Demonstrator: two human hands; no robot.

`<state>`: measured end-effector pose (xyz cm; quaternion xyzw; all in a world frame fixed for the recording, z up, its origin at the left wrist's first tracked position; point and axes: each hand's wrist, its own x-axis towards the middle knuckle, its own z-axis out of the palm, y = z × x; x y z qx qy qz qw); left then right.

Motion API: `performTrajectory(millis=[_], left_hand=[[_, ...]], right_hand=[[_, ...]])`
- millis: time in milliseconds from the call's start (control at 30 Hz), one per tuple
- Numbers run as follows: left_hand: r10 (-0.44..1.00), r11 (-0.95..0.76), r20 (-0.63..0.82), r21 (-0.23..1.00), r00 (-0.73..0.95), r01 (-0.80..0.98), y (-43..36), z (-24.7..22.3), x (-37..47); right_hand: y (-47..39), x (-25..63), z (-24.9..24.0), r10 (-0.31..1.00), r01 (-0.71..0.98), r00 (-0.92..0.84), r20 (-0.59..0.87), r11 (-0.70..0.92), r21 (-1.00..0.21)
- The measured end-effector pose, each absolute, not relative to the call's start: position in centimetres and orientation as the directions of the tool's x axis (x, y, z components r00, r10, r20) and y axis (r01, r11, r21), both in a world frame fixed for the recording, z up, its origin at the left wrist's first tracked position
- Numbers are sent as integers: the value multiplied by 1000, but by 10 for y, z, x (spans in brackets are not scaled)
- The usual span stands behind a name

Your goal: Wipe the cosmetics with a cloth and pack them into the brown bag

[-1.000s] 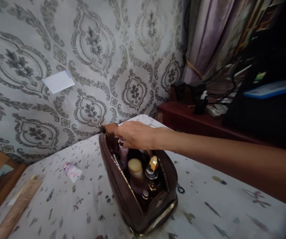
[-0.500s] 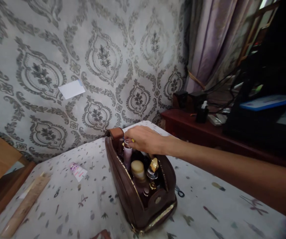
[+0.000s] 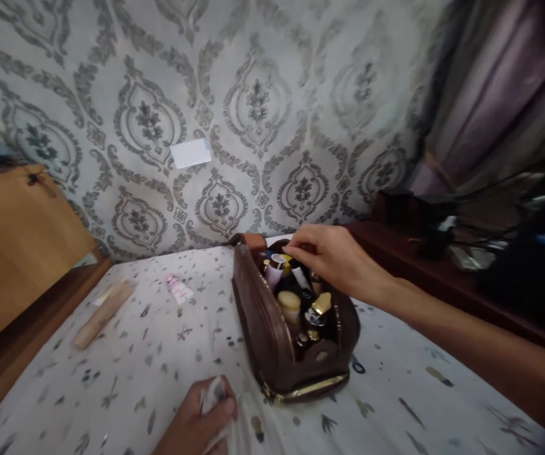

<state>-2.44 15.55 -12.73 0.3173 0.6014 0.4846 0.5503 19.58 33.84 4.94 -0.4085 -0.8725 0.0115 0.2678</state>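
Note:
A brown zip toiletry bag [image 3: 263, 328] stands unzipped on the white patterned sheet [image 3: 168, 373]. Inside it are a lilac-bodied tube or bottle [image 3: 275, 270], a jar with a cream lid [image 3: 290, 303], a bottle with a gold cap [image 3: 320, 306] and other small items. My right hand [image 3: 331, 256] is over the bag's far end, thumb and fingers pinched together; what they hold, if anything, is hidden. At the bottom, my left hand [image 3: 203, 414] is closed around bunched white cloth [image 3: 214, 395]. Whether that cloth is part of the sheet I cannot tell.
A pink and white tube [image 3: 179, 289] and a long beige package [image 3: 104, 316] lie to the left of the bag. A wooden board [image 3: 21, 253] borders the left side. At right stands a dark red cabinet [image 3: 395, 268] with cables and small items.
My view has turned left. My left hand has come in at the bottom, gripping white cloth. My right hand has shifted slightly away from the lilac item toward the bag's far right rim.

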Motion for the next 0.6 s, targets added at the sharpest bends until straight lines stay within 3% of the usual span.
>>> performTrajectory(millis=[200, 367, 600], left_hand=[[924, 291, -319, 944, -211, -154, 161, -119, -19], [928, 298, -333, 933, -167, -202, 168, -109, -22], [907, 178, -250, 957, -339, -231, 184, -86, -65]], right_hand=[[276, 168, 37, 459, 406, -596, 659, 880, -247], [228, 123, -7, 250, 82, -676, 693, 960, -267], [217, 76, -67, 499, 58, -671, 549, 773, -632]])
